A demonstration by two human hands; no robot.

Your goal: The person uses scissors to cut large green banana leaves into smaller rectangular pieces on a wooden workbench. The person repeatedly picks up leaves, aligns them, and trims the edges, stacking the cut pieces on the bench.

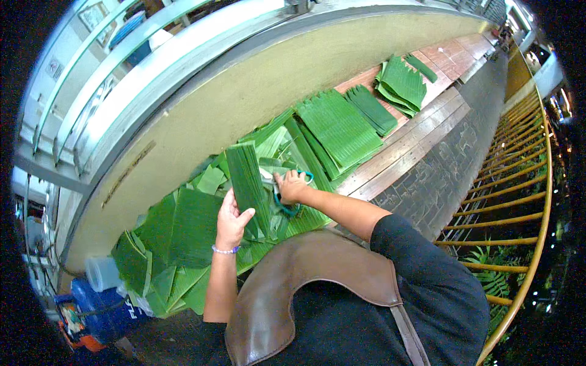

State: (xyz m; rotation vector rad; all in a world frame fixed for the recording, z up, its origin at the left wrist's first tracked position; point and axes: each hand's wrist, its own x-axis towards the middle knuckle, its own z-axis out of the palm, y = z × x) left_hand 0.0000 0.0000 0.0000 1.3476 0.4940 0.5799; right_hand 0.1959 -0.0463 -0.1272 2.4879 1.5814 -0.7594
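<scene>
The left hand (231, 222) pinches a banana-leaf piece (247, 183) over the loose leaf pile (189, 226), apparently presenting its edge to the teal-handled scissors (278, 200) gripped by the right hand (293, 185), while 1 broad leaf stack (339, 131) lies alongside, seemingly for order.

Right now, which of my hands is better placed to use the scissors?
Probably your right hand: it is at the teal-handled scissors, though its exact grip is unclear. Your left hand is occupied holding a green leaf piece.
</scene>
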